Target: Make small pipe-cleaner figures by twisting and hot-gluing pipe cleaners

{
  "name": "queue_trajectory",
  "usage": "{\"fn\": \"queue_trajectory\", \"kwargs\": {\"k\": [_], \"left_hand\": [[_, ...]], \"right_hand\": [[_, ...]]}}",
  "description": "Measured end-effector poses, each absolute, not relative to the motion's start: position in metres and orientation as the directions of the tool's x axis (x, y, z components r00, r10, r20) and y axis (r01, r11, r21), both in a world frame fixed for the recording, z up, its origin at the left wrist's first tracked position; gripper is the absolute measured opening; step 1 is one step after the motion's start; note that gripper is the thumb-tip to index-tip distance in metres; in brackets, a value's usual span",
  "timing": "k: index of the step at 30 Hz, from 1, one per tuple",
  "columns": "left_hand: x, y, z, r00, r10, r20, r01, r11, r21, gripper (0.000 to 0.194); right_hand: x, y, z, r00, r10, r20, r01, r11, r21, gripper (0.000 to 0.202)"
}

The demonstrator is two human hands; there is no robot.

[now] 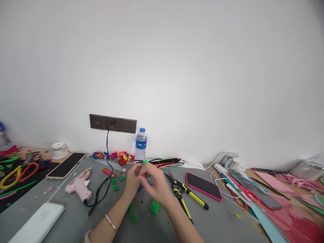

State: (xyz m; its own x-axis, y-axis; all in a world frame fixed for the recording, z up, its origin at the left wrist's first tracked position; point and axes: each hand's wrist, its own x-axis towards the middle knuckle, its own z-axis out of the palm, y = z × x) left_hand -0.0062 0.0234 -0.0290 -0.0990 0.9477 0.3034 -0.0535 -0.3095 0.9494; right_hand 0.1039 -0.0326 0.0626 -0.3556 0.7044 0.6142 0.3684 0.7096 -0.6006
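My left hand (132, 179) and my right hand (156, 185) meet over the middle of the grey mat (111, 222), fingers closed in a pinch. A small green fuzzy piece (145, 162), like bent pipe cleaner, shows just above the fingertips; the fingers hide the rest of it. Below the hands lie a curled green fuzzy strip (133, 213) and a bundled green fuzzy piece (155, 207). Yellow-and-black pliers (178, 195) and a second yellow-handled cutting tool (194, 196) rest right of my right hand. Several small green pieces (115, 184) are scattered left of my left hand.
A pink glue gun (79, 185) with a black cord (102, 187) lies left, near a white power bank (37, 224). At the wall stands a water bottle (141, 145). A pink-edged phone (204, 186) and cluttered craft paper (293, 216) are right; scissors (19, 175) lie far left.
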Motion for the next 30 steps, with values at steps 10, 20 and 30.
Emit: {"fn": "queue_trajectory", "kwargs": {"k": [10,20,30], "left_hand": [[-0.009,0.025,-0.020,0.021,0.966,0.256,-0.105,-0.252,0.962,0.031],[-0.012,0.021,-0.023,0.045,0.978,0.205,-0.124,-0.198,0.972,0.036],[-0.012,0.009,-0.015,0.060,0.983,0.171,-0.121,-0.163,0.979,0.032]], "right_hand": [[0.208,0.004,-0.011,-0.273,0.926,0.259,0.552,0.372,-0.747,0.015],[0.201,0.000,-0.017,-0.307,0.930,0.201,0.673,0.361,-0.645,0.022],[0.199,-0.004,-0.019,-0.256,0.946,0.198,0.684,0.322,-0.654,0.010]]}}
